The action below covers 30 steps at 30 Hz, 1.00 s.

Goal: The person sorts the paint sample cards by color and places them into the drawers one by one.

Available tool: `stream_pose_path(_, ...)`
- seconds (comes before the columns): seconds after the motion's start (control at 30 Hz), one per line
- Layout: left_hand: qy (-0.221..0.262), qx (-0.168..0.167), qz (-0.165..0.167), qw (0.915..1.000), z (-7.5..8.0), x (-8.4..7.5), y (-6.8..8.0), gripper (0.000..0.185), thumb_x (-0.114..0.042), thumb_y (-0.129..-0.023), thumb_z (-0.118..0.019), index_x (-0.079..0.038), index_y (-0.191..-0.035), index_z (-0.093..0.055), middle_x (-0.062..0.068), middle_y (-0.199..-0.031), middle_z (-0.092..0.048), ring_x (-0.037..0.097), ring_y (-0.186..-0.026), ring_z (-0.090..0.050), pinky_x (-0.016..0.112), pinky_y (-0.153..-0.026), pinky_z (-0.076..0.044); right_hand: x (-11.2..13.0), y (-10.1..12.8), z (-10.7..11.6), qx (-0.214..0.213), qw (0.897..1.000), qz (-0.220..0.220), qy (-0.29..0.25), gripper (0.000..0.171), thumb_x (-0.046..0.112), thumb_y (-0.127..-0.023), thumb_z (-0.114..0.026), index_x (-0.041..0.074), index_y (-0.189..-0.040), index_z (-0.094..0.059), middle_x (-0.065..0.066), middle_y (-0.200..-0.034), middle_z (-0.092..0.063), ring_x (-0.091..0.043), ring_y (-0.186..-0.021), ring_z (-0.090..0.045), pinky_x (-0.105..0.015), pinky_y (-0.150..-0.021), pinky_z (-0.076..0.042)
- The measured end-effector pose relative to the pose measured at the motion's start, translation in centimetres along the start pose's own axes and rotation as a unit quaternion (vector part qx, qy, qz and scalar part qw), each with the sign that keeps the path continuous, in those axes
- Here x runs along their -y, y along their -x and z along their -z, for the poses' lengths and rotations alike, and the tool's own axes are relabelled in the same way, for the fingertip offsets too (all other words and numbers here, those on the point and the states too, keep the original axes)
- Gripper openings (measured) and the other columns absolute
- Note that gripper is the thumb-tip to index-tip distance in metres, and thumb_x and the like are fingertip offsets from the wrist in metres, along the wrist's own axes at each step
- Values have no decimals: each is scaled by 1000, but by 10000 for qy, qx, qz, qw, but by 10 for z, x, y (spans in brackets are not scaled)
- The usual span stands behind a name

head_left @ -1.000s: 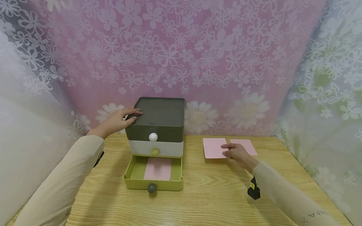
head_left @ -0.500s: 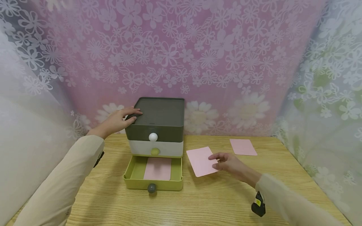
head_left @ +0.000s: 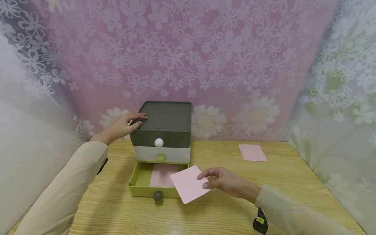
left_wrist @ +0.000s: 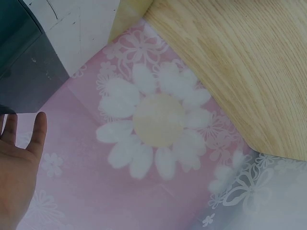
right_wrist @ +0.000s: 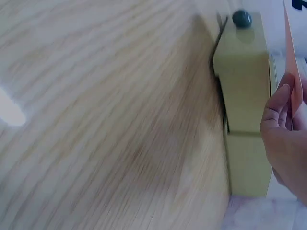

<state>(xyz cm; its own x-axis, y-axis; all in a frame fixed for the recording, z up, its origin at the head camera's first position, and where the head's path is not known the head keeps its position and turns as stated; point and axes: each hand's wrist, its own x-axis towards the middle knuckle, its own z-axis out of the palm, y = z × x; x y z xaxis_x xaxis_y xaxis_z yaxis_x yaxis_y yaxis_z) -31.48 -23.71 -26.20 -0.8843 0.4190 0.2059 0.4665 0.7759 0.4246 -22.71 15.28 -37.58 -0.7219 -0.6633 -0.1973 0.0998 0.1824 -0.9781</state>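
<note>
Holding a flat pink square card [head_left: 188,183] by its right edge, pinched between thumb and fingers, the person's right hand [head_left: 226,182] hovers low over the pale wooden table [head_left: 223,209]. That card is tilted, one corner hanging over the front right corner of the open yellow-green plastic bottom drawer [head_left: 141,182], clear of the table. From the right wrist view the card [right_wrist: 293,72] shows edge-on above the fingertips [right_wrist: 280,103], with the drawer's yellow-green side wall [right_wrist: 244,96] and its grey round knob [right_wrist: 242,18] just beyond. A small black device with a yellow mark [head_left: 259,223] sits under the cream right sleeve [head_left: 293,215] at the wrist.

Inside the pulled-out drawer lies a second pink card [head_left: 161,174], flat on the floor of the tray and partly covered by the held one. Above the drawer stands the small three-tier plastic drawer chest [head_left: 161,130]: a white middle drawer with a yellow-green knob [head_left: 160,157], then a dark grey top drawer with a white round knob [head_left: 159,142], both pushed in.

Resting on the chest's top left edge, the left hand [head_left: 123,125] has its fingers laid over the dark grey rim, steadying it; the left wrist view shows only the palm and two loosely straight fingers [left_wrist: 37,129] beside the dark wall.

Farther back on the right, a third pink card [head_left: 252,152] lies flat on the table, well apart from the chest, before the pink flowered backdrop curtain [head_left: 205,58]
</note>
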Motion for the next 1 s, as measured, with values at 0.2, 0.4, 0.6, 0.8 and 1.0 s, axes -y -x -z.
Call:
stream_pose_path(0.2, 16, 21, 54, 10000, 1, -2, 1, 37, -24, -96, -44, -15, -131, -51, 8, -145, -38, 31, -140, -18, 55, -105, -28, 7, -15, -26, -115, 9999, 40, 58, 35, 16, -85, -64, -1, -115, -57, -9, -124, -50, -14, -98, -49, -34, -92, -43)
stream_pose_path(0.4, 65, 22, 63, 10000, 1, -2, 1, 37, -25, -96, -43, -16, -132, -50, 8, -145, -37, 31, -140, -17, 55, -106, -27, 19, -33, -53, -577, 9980, -179, -205, 33, 12, -84, -65, -4, -112, -58, -5, -101, -56, -11, -87, -56, -32, -88, -47)
stream_pose_path(0.6, 42, 29, 46, 10000, 1, -3, 2, 38, -27, -97, -43, -16, -132, -50, 8, -145, -37, 32, -140, -18, 56, -105, -27, 28, -50, -71, -1058, 9932, -386, -309, 32, 7, -84, -63, -6, -112, -57, -8, -101, -55, -10, -82, -59, -29, -81, -49)
stream_pose_path(0.8, -6, -26, 36, 10000, 0, -1, 2, 37, -25, -96, -43, -16, -131, -51, 7, -145, -38, 32, -140, -18, 55, -105, -28, 30, -62, -81, -1445, 9882, -495, 91, 31, 4, -82, -64, -6, -110, -58, -11, -99, -55, -11, -76, -54, -25, -70, -45)
stream_pose_path(1.0, 22, -17, 8, 10000, 0, -1, 2, 37, -26, -97, -43, -16, -131, -50, 7, -145, -38, 31, -140, -17, 55, -106, -26, 26, -73, -88, -1709, 9836, -496, 288, 29, -2, -80, -64, -6, -108, -59, -15, -101, -56, -12, -74, -52, -29, -71, -47)
